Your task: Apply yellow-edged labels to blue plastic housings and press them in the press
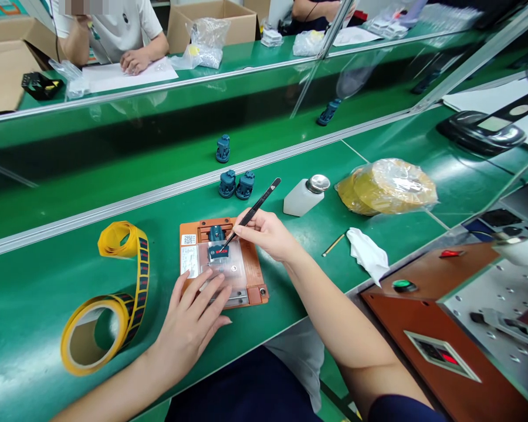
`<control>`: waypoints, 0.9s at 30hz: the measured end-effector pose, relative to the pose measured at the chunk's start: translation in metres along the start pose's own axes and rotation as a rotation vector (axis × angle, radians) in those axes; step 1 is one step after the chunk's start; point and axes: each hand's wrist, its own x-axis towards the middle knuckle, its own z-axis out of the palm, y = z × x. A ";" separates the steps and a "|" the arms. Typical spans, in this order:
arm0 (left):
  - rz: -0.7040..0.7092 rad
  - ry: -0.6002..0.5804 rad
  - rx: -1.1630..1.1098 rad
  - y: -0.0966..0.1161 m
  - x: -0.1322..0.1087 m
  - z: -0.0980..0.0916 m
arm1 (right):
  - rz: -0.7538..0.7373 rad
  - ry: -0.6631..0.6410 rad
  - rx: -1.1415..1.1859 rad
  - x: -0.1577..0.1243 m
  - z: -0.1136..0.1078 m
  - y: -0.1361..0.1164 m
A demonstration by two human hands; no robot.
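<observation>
- Mid-counter, near the front edge: orange jig [256,275] holds a teal housing [216,234], red-black label [217,252] already on top.
- Left hand [189,322]: fingers spread on the clear plate [224,272].
- Right hand [266,233]: fingers pinch tweezers [256,205], tips at the label.
- Beyond: two more housings [227,183], labels not visible.

Short dark navy sleeve [402,409] on the right arm [356,343], dark navy top [233,390] at the bottom edge, grey fabric [297,363] beside it; left hand [189,322] and right hand [264,233] bare.
</observation>
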 end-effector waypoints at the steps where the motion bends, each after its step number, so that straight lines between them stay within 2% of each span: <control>1: 0.003 0.001 0.003 0.000 0.001 -0.001 | 0.000 0.001 -0.004 0.000 0.000 0.000; 16: -0.063 -0.021 0.091 -0.008 0.018 0.002 | 0.027 -0.010 -0.039 0.005 -0.001 -0.003; 27: -0.147 -0.081 0.037 -0.009 0.026 0.000 | 0.047 -0.042 -0.031 0.011 -0.003 -0.002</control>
